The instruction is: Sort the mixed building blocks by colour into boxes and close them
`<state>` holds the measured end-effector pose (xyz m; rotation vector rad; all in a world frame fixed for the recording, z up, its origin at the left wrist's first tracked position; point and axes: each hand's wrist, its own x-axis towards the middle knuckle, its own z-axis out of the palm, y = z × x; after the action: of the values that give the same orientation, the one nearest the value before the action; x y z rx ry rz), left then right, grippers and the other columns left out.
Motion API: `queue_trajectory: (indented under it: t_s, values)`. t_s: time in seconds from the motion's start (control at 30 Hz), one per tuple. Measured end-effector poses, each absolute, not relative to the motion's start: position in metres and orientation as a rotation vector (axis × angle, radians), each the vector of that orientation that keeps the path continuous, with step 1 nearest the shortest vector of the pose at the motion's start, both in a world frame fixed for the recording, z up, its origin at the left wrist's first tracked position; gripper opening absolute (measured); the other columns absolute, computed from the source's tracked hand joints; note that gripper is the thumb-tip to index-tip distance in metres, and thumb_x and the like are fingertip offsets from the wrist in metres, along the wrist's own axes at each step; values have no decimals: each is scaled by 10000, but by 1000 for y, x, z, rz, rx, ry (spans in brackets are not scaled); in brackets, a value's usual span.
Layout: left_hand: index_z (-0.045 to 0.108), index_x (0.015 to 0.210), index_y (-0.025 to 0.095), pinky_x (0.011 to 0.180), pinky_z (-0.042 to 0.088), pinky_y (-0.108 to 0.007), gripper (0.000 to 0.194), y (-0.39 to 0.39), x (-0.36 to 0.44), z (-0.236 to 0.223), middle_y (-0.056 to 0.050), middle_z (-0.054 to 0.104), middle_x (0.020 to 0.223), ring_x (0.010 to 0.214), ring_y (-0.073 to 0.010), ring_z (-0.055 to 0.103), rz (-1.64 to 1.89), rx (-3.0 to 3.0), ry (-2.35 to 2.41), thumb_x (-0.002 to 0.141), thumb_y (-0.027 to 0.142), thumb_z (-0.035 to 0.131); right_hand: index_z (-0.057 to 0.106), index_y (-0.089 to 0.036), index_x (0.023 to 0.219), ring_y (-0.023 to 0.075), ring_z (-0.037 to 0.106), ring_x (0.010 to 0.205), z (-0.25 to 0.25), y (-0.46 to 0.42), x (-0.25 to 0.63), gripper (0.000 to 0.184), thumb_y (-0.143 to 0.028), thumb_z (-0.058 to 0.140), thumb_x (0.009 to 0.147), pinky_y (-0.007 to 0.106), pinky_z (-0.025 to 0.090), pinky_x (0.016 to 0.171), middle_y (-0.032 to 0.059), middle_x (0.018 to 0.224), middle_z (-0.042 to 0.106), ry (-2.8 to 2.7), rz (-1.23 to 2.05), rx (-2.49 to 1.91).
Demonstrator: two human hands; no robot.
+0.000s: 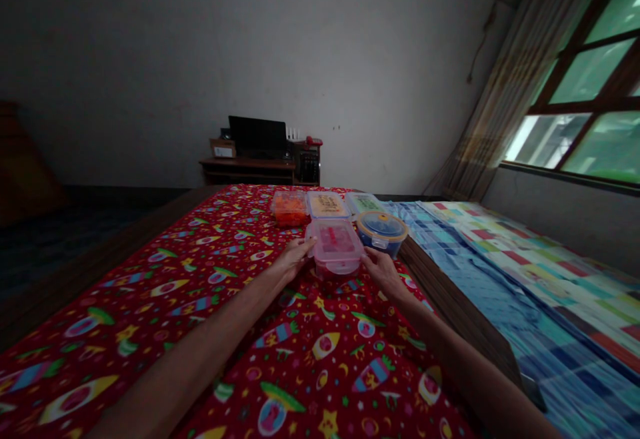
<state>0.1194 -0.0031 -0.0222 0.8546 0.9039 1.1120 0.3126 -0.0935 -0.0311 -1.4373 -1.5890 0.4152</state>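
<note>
A clear rectangular food container with a pinkish lid [336, 242] is between my two hands, low over the red patterned cloth; whether it touches the cloth I cannot tell. My left hand [296, 259] grips its left side, the thumb by the lid's edge. On the opposite side my right hand [382, 270] has its fingers closed at the lid's right corner. Just behind stand a box with orange contents [290, 209], a box with a pale lid and dark writing [329, 206] and a greenish-lidded box [365, 204]. A round blue bowl with a yellow-rimmed lid [383, 229] is at the right.
The red cloth [220, 319] covers a surface with a dark wooden edge [450, 292] on the right. Beyond that edge lies a bed with a checked cover [505, 306]. By the far wall, a desk [250, 164] bears a black monitor [257, 136].
</note>
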Motion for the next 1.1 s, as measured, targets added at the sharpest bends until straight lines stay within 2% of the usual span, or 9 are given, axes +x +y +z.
queue_trajectory:
  t_s: [0.17, 0.4, 0.57, 0.7, 0.8, 0.87, 0.93, 1.0, 1.1]
  values:
    - [634, 666, 90, 515, 520, -199, 109, -3, 121, -27, -39, 675, 578, 470, -103, 604, 1099, 857, 891, 754, 130, 684, 678, -119, 895, 179, 595, 698, -31, -91, 315, 350, -346, 417, 841, 253, 454, 640, 45, 777, 679, -1638, 384, -1453]
    - [624, 761, 98, 558, 521, -205, 120, -7, 120, -32, -21, 669, 634, 522, -92, 605, 1112, 869, 875, 768, 198, 689, 651, -130, 864, 166, 596, 666, -33, -89, 316, 365, -306, 332, 898, 253, 422, 627, 71, 786, 681, -1797, 206, -1536]
    - [580, 752, 136, 593, 506, -213, 252, -2, 104, -40, -19, 640, 627, 563, -104, 609, 1120, 998, 899, 800, 377, 638, 640, -124, 960, 190, 605, 718, -24, -110, 321, 337, -329, 379, 900, 275, 422, 655, 124, 841, 689, -1873, -277, -1549]
    - [575, 770, 171, 644, 510, -266, 253, 7, 77, -53, -18, 621, 664, 629, -148, 613, 1167, 1441, 1127, 817, 418, 550, 637, -154, 793, 151, 529, 505, 0, -136, 298, 340, -296, 356, 923, 253, 333, 508, 76, 631, 640, -1980, -454, -1708]
    - [623, 889, 175, 842, 488, -359, 210, 7, 61, -67, -77, 662, 900, 898, -223, 616, 1073, 2056, 1207, 800, 341, 529, 611, -164, 768, 134, 519, 494, 1, -146, 260, 277, -220, 380, 910, 243, 330, 494, 53, 629, 621, -2231, -366, -1610]
    - [619, 1032, 168, 976, 411, -413, 288, 0, 54, -77, -119, 624, 1126, 1104, -256, 538, 971, 2403, 1163, 813, 307, 492, 613, -163, 821, 150, 574, 606, -11, -144, 237, 199, -177, 426, 884, 246, 404, 557, 63, 728, 648, -2459, -270, -1380]
    - [581, 1156, 161, 1049, 335, -442, 376, -8, 49, -87, -136, 543, 1288, 1230, -270, 444, 810, 2675, 1090, 819, 294, 483, 600, -147, 1011, 193, 603, 893, -30, -137, 221, 202, -201, 451, 887, 298, 479, 741, 115, 995, 655, -2579, -214, -1132]
    - [538, 1240, 156, 1080, 293, -446, 441, -15, 45, -95, -140, 488, 1362, 1292, -271, 380, 620, 2872, 1021, 823, 285, 485, 490, -104, 1242, 234, 464, 1202, -49, -129, 215, 381, -274, 451, 904, 380, 433, 950, 182, 1291, 515, -2598, -196, -1010]
    - [510, 1289, 145, 1096, 270, -420, 446, -20, 42, -100, -140, 470, 1387, 1323, -252, 351, 535, 2986, 1048, 867, 254, 416, 307, -46, 1400, 254, 261, 1365, -68, -121, 221, 564, -346, 396, 931, 413, 321, 1080, 222, 1460, 303, -2582, -141, -1040]
